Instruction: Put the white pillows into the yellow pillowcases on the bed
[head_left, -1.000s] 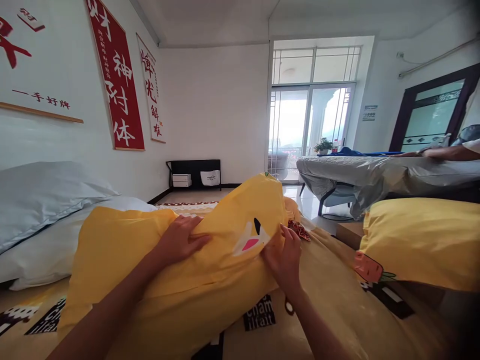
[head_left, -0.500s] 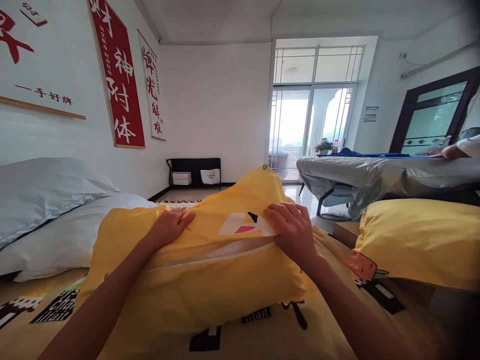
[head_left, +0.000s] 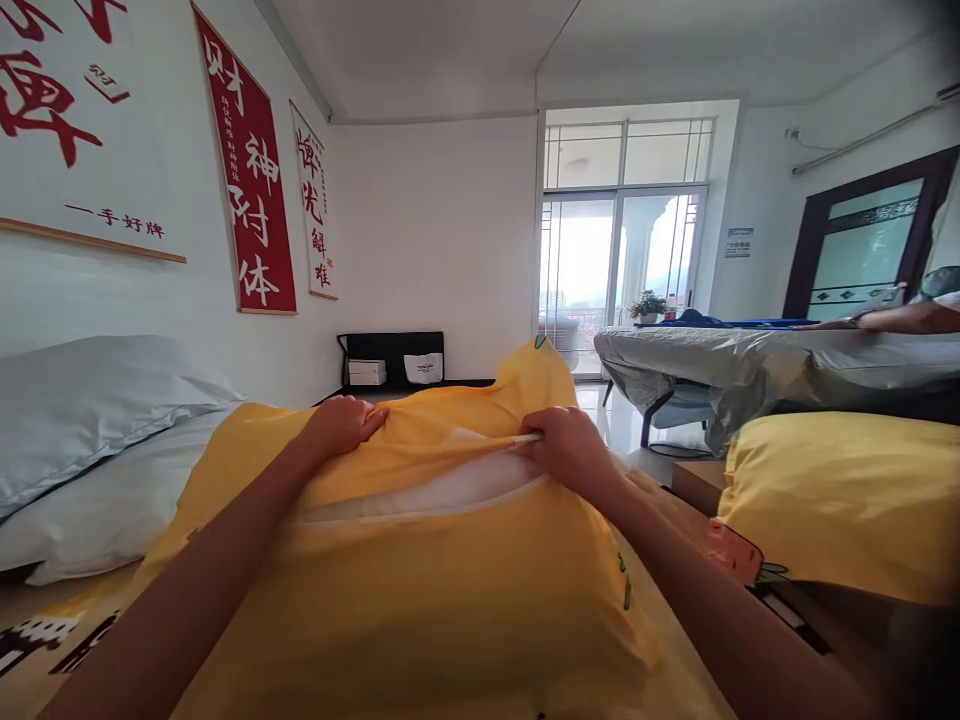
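In the head camera's view, a yellow fabric pillowcase (head_left: 450,590) is held by two bare hands in the foreground, spread over a tan printed bed cover (head_left: 67,630). Along its upper side a long slit gapes between the hands, through which soft white material (head_left: 465,485) is exposed. The slit's far edge is clamped between the thumb and fingers of the right hand (head_left: 568,445). Farther left, a fold of the yellow fabric is gripped by the left hand (head_left: 343,424), its fingers curled together and their tips hidden from sight. One corner, marked with a small green print, is raised beyond the right hand. At the left, two plump white pillows (head_left: 120,400) are seen stacked, the lower one partly covered by the pillowcase. At the right, a plump yellow pillow with an orange carrot print (head_left: 847,500) is seen near a brown cardboard box (head_left: 697,483). Behind them, a table draped in grey plastic sheeting (head_left: 675,350) is reached across by another person's forearm (head_left: 907,318).
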